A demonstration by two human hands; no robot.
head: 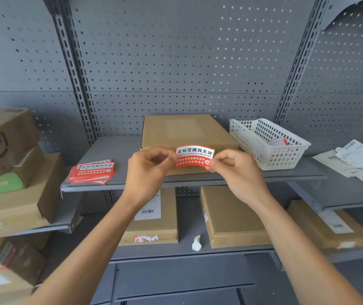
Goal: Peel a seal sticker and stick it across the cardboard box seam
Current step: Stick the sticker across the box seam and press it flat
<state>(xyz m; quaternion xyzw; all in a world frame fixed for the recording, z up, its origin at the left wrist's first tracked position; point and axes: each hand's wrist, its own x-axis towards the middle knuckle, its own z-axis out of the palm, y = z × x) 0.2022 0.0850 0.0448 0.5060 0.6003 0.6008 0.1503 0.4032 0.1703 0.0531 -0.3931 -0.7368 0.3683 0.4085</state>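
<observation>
Hands are meeting at the centre of the view, both pinching one red-and-white rectangular seal sticker (194, 157) printed with Chinese characters. The person's left hand (148, 170) is gripping its nine o'clock end between thumb and fingers, while the right hand (234, 170) is closing thumb and forefinger on its three o'clock corner. The sticker is arching slightly upward between them, held in the air just in front of the flat brown cardboard box (187, 133) lying on the grey metal shelf (114, 150).

Judging from the grip, the peeling step is under way or just finishing; whether the backing is already off cannot be told. The box seam is not clearly showing from here.

A fanned stack of matching red stickers (92, 171) is lying at nine o'clock from the hands, and a white plastic mesh basket (268, 144) is sitting at two o'clock, just beside the box.

The next move is probably calling for lowering the sticker flat across the box's closing edge and pressing it down evenly, keeping the adhesive from folding onto itself.
</observation>
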